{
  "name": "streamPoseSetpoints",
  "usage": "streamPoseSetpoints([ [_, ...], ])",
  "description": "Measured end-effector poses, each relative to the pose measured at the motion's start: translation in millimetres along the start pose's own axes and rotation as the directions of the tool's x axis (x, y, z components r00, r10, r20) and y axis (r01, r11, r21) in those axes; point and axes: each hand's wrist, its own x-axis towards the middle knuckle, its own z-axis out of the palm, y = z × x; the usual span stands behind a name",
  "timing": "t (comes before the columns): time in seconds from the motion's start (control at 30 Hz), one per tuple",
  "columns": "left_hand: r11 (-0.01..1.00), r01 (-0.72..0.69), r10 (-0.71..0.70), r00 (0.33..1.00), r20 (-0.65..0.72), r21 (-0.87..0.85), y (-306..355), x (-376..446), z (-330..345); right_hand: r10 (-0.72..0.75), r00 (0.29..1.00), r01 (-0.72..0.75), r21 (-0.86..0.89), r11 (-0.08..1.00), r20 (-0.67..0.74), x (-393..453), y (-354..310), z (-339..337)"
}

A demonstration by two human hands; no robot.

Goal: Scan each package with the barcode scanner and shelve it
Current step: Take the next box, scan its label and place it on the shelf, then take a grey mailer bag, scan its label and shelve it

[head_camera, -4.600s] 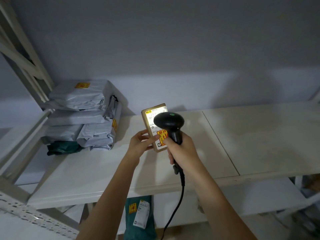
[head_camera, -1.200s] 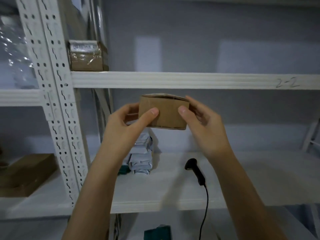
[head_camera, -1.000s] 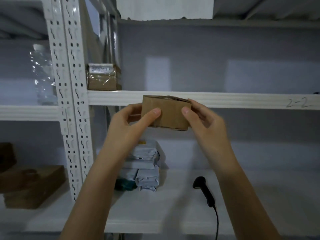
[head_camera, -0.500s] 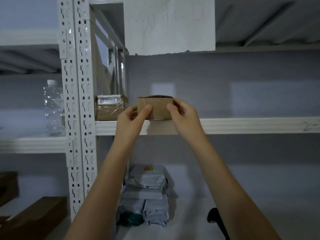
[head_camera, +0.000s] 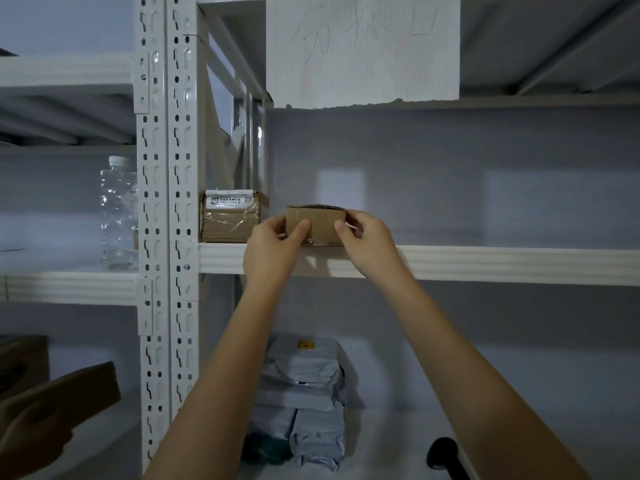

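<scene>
- As the small cardboard box (head_camera: 316,225) reaches the upper shelf (head_camera: 485,263), both hands grasp it: the left hand (head_camera: 273,242) pinches its left end, thumb on the front face, and the right hand (head_camera: 369,239) pinches its right end likewise.
- The box sits at the shelf's front edge, its underside level with the shelf lip; whether it bears fully on the board cannot be told from this angle.
- A taped cardboard parcel (head_camera: 230,216) with a white label stands just to the left, near the left hand but apart from the box.
- Judged step: shelving. Done well, the box is slid back from the lip until wholly supported, kept square to the edge and clear of the taped parcel, and only then are both grips released together.
- Risk: letting go too near the edge may tip the box forward.
- On the lower shelf lie stacked grey poly mailers (head_camera: 301,403); the barcode scanner (head_camera: 445,457) rests at the frame's bottom, unheld.
</scene>
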Motion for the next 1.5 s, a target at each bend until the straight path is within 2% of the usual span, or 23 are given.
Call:
streamPoseSetpoints([
  [0.17, 0.967, 0.029, -0.024, 0.999, -0.023, 0.253, -1, 13, 1, -0.042, 0.999, 0.043, -0.203, 0.978, 0.007, 10, 2, 13],
  [0.3, 0.931, 0.061, -0.045, 0.998, -0.053, 0.361, -1, 21, 6, -0.034, 0.999, 0.041, -0.293, 0.955, 0.029, 16, 2, 19],
  [0.47, 0.911, 0.07, -0.031, 0.994, -0.101, 0.407, -4, 20, 12, -0.035, 0.997, 0.057, -0.359, 0.932, 0.068, 18, 3, 18],
  [0.57, 0.933, 0.043, -0.005, 0.994, -0.108, 0.356, -3, 13, 11, -0.057, 0.996, 0.078, -0.345, 0.935, 0.072, 11, 5, 17],
  [0.63, 0.957, -0.025, 0.079, 0.981, -0.177, 0.29, -7, 0, 7, -0.157, 0.988, 0.153, -0.273, 0.95, 0.006, -3, 10, 13],
  [0.73, 0.967, -0.173, 0.233, 0.896, -0.377, 0.186, -27, -43, 1, -0.341, 0.921, 0.309, -0.183, 0.933, -0.189, -37, 32, 3],
  [0.8, 0.959, -0.198, 0.263, 0.889, -0.376, 0.204, -52, -75, 5, -0.382, 0.891, 0.345, -0.183, 0.921, -0.243, -64, 60, -2],
  [0.87, 0.953, -0.109, 0.185, 0.948, -0.259, 0.282, -83, -102, 15, -0.301, 0.927, 0.271, -0.156, 0.95, -0.224, -89, 92, 2],
  [0.93, 0.93, 0.026, 0.018, 0.993, -0.114, 0.367, -116, -123, 28, -0.082, 0.984, 0.065, -0.108, 0.992, -0.159, -108, 125, 11],
  [1.0, 0.886, 0.108, -0.112, 0.994, -0.018, 0.451, -143, -142, 40, 0.153, 0.988, -0.153, -0.065, 0.986, -0.014, -123, 156, 21],
  [1.03, 0.865, 0.131, -0.157, 0.987, 0.015, 0.484, -156, -150, 45, 0.222, 0.973, -0.218, -0.056, 0.974, 0.069, -131, 170, 25],
  [1.1, 0.821, 0.173, -0.25, 0.966, 0.07, 0.544, -177, -165, 51, 0.271, 0.95, -0.267, -0.048, 0.962, 0.156, -147, 195, 33],
  [1.23, 0.743, 0.215, -0.392, 0.908, 0.151, 0.634, -212, -180, 54, 0.364, 0.916, -0.361, -0.048, 0.931, 0.172, -169, 233, 43],
  [1.4, 0.693, 0.252, -0.468, 0.87, 0.156, 0.675, -249, -171, 57, 0.451, 0.871, -0.45, -0.05, 0.891, 0.193, -170, 271, 67],
  [1.5, 0.664, 0.321, -0.536, 0.834, 0.131, 0.676, -275, -147, 65, 0.534, 0.805, -0.528, -0.096, 0.844, 0.26, -155, 295, 87],
])
